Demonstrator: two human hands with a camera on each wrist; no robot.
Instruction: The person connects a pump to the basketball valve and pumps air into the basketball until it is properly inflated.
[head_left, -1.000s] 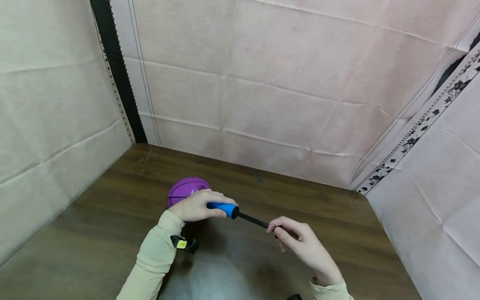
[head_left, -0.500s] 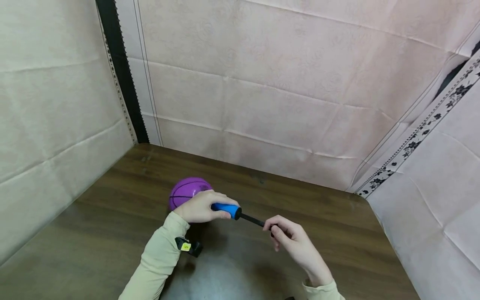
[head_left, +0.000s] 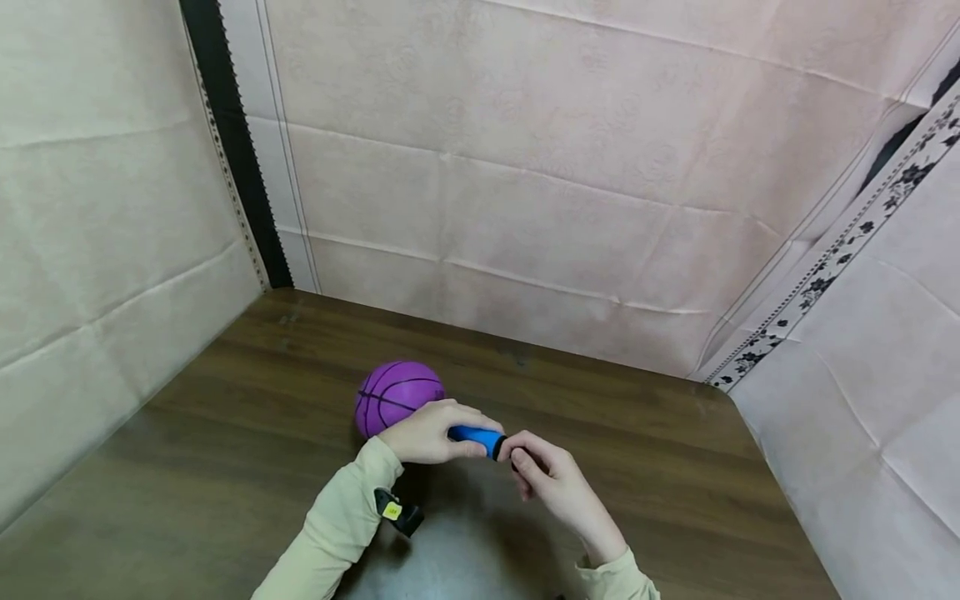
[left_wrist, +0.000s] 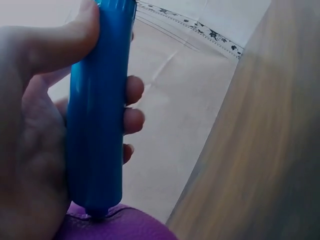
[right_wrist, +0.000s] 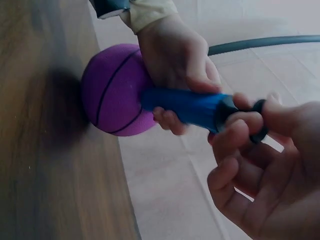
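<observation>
My left hand (head_left: 427, 435) wraps its thumb and fingers around the blue barrel of a small hand pump (head_left: 472, 437). In the left wrist view, the lower end of the blue barrel (left_wrist: 96, 125) meets the purple ball. That purple mini basketball (head_left: 397, 395) sits just behind my left hand. With thumb and fingers, my right hand (head_left: 555, 483) pinches the pump's black handle (right_wrist: 259, 135), close against the barrel's black end cap. No length of rod shows between cap and handle. The needle or tip at the ball is hidden.
A brown wood-grain table (head_left: 675, 467) lies beneath both hands. Pale creased cloth walls (head_left: 525, 200) rise along its back and both sides. A black wrist camera (head_left: 399, 511) is strapped over the left sleeve.
My right hand has moved left toward my left hand, and the black rod visible earlier has slid into the barrel. The ball and left hand have shifted slightly right and nearer.
</observation>
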